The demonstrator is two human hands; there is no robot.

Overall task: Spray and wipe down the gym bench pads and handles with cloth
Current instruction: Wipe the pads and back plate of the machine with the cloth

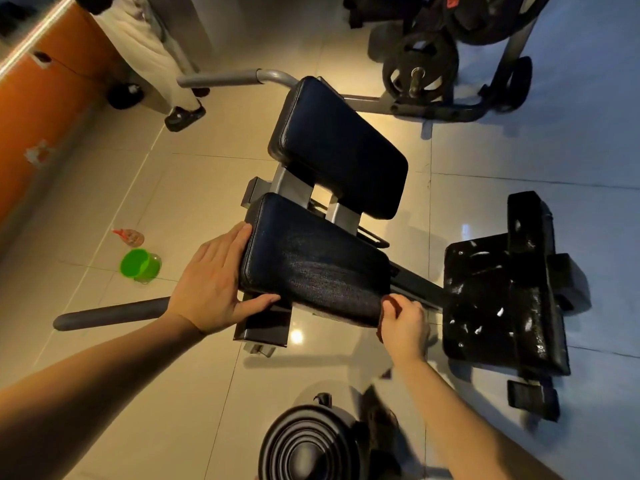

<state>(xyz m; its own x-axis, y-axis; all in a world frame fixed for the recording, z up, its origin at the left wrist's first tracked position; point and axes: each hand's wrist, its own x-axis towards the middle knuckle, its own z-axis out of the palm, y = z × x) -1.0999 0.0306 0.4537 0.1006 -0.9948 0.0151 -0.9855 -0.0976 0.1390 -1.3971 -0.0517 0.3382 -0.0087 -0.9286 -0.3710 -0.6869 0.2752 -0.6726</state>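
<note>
The gym machine point(346, 188) fills the middle of the tiled floor point(194, 188), its two black pads lying with their long axes running from upper left to lower right. The far pad point(337, 147) tilts away; the near pad point(311, 258) sits just below it. The left hand point(211, 285) is spread flat against the near pad's left end, thumb hooked under its lower edge. The right hand point(403, 323) pinches what looks like a dark cloth point(381, 320) at the pad's lower right corner, though it is hard to tell. A grey handle point(110, 313) juts left. A green cup point(140, 265) stands on the floor, contents unseen.
</note>
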